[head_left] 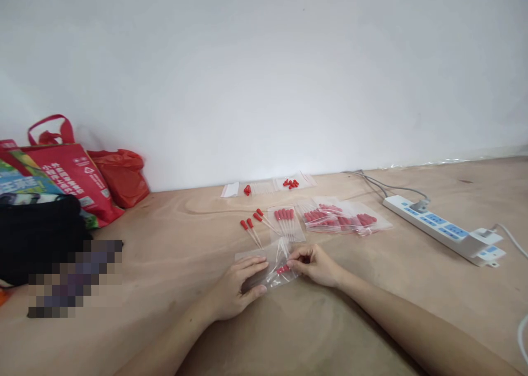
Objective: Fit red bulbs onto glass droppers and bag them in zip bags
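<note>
In the middle of the table lies a clear plastic bag [272, 277] with red rubber bulbs [282, 269] showing at its right side. My left hand [237, 288] rests on the bag's left part, fingers stretched out and thumb apart. At the right edge, close to the bulbs, my right hand [315, 265] pinches the bag between thumb and fingers; its fingertips partly cover what is there. Just beyond are loose droppers [252, 233] with red bulbs and thin clear stems. Beside them, another bag [287, 225] holds several droppers in a row.
Filled dropper bags [342, 216] overlap at the right of centre. Near the wall are bags with red bulbs [291, 183] and clear tubes [262, 188]. A white power strip [437, 227] with cables lies right. Red shopping bags [78, 178] and a black cloth item [41, 233] stand left.
</note>
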Demonstrator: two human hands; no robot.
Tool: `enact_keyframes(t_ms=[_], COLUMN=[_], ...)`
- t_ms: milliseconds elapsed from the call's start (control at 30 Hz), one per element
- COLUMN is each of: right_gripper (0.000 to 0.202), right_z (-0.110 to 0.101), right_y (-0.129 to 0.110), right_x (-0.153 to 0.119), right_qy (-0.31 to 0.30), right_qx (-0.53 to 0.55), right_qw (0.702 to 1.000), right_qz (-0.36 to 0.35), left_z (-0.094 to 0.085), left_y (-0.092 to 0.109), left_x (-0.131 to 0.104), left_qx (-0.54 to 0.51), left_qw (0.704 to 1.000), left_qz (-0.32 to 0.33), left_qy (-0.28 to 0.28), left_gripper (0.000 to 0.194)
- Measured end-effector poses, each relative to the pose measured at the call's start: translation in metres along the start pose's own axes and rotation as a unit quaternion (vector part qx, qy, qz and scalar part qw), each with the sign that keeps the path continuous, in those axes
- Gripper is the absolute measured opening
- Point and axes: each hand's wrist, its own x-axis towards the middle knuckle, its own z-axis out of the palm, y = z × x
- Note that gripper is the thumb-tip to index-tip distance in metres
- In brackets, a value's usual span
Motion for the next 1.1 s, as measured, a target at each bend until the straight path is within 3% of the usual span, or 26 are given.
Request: enact_keyframes(t_ms=[133,267,433,500,600,700,833,967,1100], right_gripper=[0.036,0.039,0.033,0.026,0.008,0.010,0.019,0.026,0.026], right_z=[-0.001,-0.001,-0.005,-0.008,-0.008,0.004,0.034,0.061,0.073], right_y=[-0.001,-0.001,0.004,0.004,-0.004,-0.021,-0.046,-0.059,-0.057], right_x=[0.002,0.002,0.003,0.008,0.022,0.043,0.075,0.103,0.119], right_qy=[0.032,0.036,-0.009,0.040,0.106,0.063,0.105,0.079,0.070], right_qx=[0.056,0.076,0.062,0.014,-0.117,-0.258,-0.440,-0.447,-0.451], right_qw=[0.994,0.992,0.990,0.995,0.987,0.962,0.891,0.890,0.888], right_qz=[0.090,0.090,0.124,0.085,-0.030,-0.060,-0.030,0.035,0.060], left_z=[-0.007,-0.005,-0.002,-0.001,-0.002,-0.003,-0.003,-0.001,0.000], left_y=[-0.001,-0.002,-0.003,-0.003,-0.002,0.000,0.001,-0.002,-0.004], left_x=[-0.003,-0.002,-0.002,-0.002,-0.002,-0.003,-0.003,-0.002,-0.003], left_qx=[-0.012,-0.001,-0.003,-0.006,-0.003,0.009,0.024,0.018,0.020], left_qw=[0.999,0.999,1.000,1.000,1.000,1.000,0.999,0.999,0.999], left_qz=[-0.001,-0.010,-0.001,0.002,0.006,0.006,0.005,0.013,0.020], left_qy=[-0.034,-0.047,-0.030,-0.025,-0.021,-0.024,-0.028,-0.034,-0.040], left_gripper=[0.044,0.045,0.044,0.043,0.041,0.040,0.039,0.038,0.039])
